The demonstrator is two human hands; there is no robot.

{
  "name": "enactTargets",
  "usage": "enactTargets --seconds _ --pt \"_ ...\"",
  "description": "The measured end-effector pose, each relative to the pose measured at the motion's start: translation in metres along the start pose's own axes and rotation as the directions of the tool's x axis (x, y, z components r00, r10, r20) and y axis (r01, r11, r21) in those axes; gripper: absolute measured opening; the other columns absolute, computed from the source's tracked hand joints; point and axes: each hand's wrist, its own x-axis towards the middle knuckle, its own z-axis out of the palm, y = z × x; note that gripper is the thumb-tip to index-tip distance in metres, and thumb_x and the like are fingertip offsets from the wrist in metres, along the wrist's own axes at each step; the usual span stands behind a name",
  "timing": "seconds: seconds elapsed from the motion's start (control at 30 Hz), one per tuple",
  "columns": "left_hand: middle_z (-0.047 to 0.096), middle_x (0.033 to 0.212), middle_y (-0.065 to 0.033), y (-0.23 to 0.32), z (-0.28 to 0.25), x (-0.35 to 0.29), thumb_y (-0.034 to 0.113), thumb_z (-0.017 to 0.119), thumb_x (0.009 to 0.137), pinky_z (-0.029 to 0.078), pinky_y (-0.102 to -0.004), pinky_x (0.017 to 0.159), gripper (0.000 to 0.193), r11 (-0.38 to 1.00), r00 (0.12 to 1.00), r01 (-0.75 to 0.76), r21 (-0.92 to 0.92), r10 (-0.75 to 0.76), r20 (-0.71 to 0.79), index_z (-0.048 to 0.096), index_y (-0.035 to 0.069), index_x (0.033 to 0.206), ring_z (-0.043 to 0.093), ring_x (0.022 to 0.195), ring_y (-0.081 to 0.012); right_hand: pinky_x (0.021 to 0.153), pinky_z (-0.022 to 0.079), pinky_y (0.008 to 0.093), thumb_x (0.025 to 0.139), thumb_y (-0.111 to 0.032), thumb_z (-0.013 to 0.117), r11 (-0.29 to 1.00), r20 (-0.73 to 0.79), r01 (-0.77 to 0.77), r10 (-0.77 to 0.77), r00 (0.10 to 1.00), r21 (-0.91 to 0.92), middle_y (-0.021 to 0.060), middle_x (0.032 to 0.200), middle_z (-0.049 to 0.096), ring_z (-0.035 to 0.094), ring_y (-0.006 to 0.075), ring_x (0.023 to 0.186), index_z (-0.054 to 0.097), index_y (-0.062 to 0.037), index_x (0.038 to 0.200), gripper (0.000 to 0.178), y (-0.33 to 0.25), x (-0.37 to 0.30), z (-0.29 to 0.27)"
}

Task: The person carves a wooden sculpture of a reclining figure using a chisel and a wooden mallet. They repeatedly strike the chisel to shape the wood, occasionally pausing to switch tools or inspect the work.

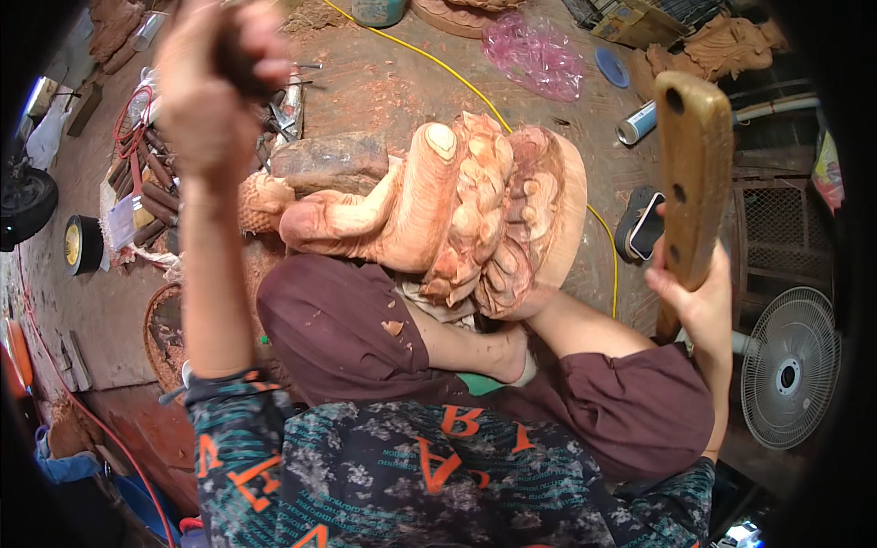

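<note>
A reddish-brown wood carving (411,219) lies across the floor against my crossed legs. Its rounded, finger-like limbs point left and up, and carved clusters and a flat pale base are on its right. High at the upper left, beyond the carving and apart from it, is my left hand (215,96), blurred, its fingers curled round something dark brown that is mostly hidden. My right hand (699,297) grips the lower end of a thick wooden mallet (694,173), held upright on the right. Several dark holes or dents mark the mallet's face.
A wooden block (331,162) sits behind the carving. Several brown-handled tools (155,187) lie in a pile on the left. A yellow cord (457,78) crosses the floor past pink plastic (534,57). To the right are a phone (645,224), a spray can (637,123) and a fan (791,370).
</note>
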Motion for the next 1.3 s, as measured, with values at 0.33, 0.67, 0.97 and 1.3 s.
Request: enactTargets --seconds 0.33,0.67,0.97,1.3 --pt "0.051 0.061 0.0056 -0.012 0.199 -0.038 0.010 0.073 0.086 0.035 -0.0207 0.052 0.017 0.912 0.923 -0.127 -0.391 0.253 0.291 0.060 0.003 0.076 0.042 0.060 -0.0002 0.074 0.042 0.0213 0.085 -0.003 0.069 0.944 -0.220 0.267 -0.307 0.926 -0.196 -0.0015 0.092 0.054 0.050 0.0065 0.082 0.045 -0.0002 0.139 0.059 -0.016 -0.035 -0.042" --pt "0.043 0.056 0.0061 -0.020 0.209 -0.048 0.008 0.076 0.083 0.032 -0.0216 0.048 0.024 0.952 0.918 -0.210 -0.221 0.270 0.291 0.056 0.003 0.070 0.035 0.056 -0.0002 0.074 0.042 0.0195 0.088 -0.001 0.066 0.911 -0.262 0.372 -0.408 0.874 -0.180 -0.0015 0.095 0.054 0.051 0.0049 0.083 0.045 -0.0005 0.140 0.056 -0.015 -0.038 -0.037" --pt "0.049 0.068 0.0039 -0.002 0.218 -0.034 0.019 0.067 0.092 0.036 -0.0249 0.059 0.021 0.990 0.810 0.079 0.117 -0.132 0.572 0.058 0.005 0.079 0.041 0.063 -0.0061 0.081 0.047 0.0243 0.083 0.002 0.068 0.799 -0.342 0.380 -0.559 0.755 -0.466 0.0031 0.099 0.062 0.059 0.0096 0.090 0.055 -0.0103 0.128 0.049 -0.003 -0.024 -0.029" --pt "0.033 0.065 0.0062 -0.006 0.211 -0.047 0.014 0.070 0.090 0.030 -0.0250 0.056 0.033 0.992 0.898 0.013 0.123 -0.066 0.434 0.045 0.007 0.068 0.031 0.063 -0.0054 0.091 0.047 0.0283 0.084 0.004 0.066 0.734 -0.289 0.368 -0.600 0.746 -0.571 0.0064 0.109 0.064 0.063 0.0160 0.102 0.049 -0.0074 0.137 0.057 0.000 -0.022 -0.028"
